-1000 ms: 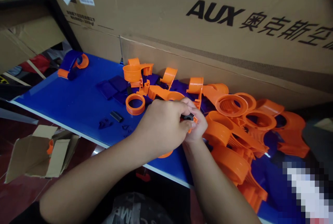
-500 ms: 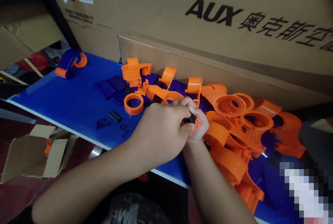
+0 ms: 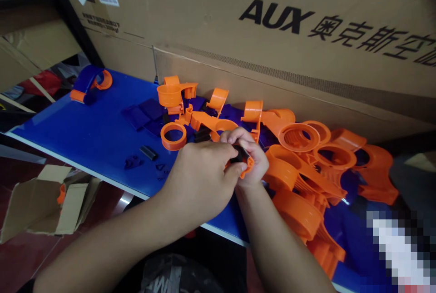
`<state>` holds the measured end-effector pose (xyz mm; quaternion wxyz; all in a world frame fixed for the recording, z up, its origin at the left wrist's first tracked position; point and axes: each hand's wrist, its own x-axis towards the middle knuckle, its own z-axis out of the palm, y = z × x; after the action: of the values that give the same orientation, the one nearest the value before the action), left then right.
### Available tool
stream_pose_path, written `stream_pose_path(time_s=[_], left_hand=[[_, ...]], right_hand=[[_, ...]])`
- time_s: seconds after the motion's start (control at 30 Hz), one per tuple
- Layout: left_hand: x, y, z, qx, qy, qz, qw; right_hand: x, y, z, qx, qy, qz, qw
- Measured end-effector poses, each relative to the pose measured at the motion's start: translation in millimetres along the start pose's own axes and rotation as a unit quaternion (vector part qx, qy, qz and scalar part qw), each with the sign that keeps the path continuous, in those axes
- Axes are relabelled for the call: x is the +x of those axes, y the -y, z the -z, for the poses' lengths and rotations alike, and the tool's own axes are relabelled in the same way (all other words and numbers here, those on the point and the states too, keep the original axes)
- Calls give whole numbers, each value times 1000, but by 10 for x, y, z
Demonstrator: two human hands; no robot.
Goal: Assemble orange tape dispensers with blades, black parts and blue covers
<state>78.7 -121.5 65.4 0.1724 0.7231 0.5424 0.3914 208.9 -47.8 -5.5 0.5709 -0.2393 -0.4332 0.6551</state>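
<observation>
My left hand (image 3: 200,177) is closed, its thumb and fingers pinching a small black piece (image 3: 239,155). Cupped around an orange plastic part (image 3: 248,167) is my right hand (image 3: 257,161), fingers curled over the far side. Black piece and orange part meet between both hands, just above the table's front half; most of the orange part is hidden by my fingers. Left of my hands lie a black tube-like piece (image 3: 148,153) and small dark blue bits (image 3: 133,161). An orange ring (image 3: 162,135) sits just beyond my left hand.
Orange tape dispenser parts (image 3: 296,216) pile up along the right of the blue table (image 3: 91,134). An assembled blue-and-orange tape dispenser (image 3: 89,81) stands far left. A big cardboard box (image 3: 204,16) walls off the back. An open carton (image 3: 30,206) sits on the floor, lower left.
Both hands have shifted slightly left, still together. More of the orange part shows between them, and my left fingers have changed position a little on the black piece.
</observation>
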Motion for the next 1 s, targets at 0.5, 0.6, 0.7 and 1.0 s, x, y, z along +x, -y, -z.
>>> stream_pose_path(time_s=[0.5,0.6,0.7,1.0], left_hand=[[180,162,-68,-62,42,37,996],[194,198,-72,-107,45,59,991],[167,213,-64,-140,43,77,986],[60,184,-84,-142,13,81,986]], right_hand=[[36,-67,60,-35,-43,-4,998],[45,-78,71,-34,-41,4,999],[43,-87,72,-21,-33,3,999],[9,-47,38,-18,-32,14,999]])
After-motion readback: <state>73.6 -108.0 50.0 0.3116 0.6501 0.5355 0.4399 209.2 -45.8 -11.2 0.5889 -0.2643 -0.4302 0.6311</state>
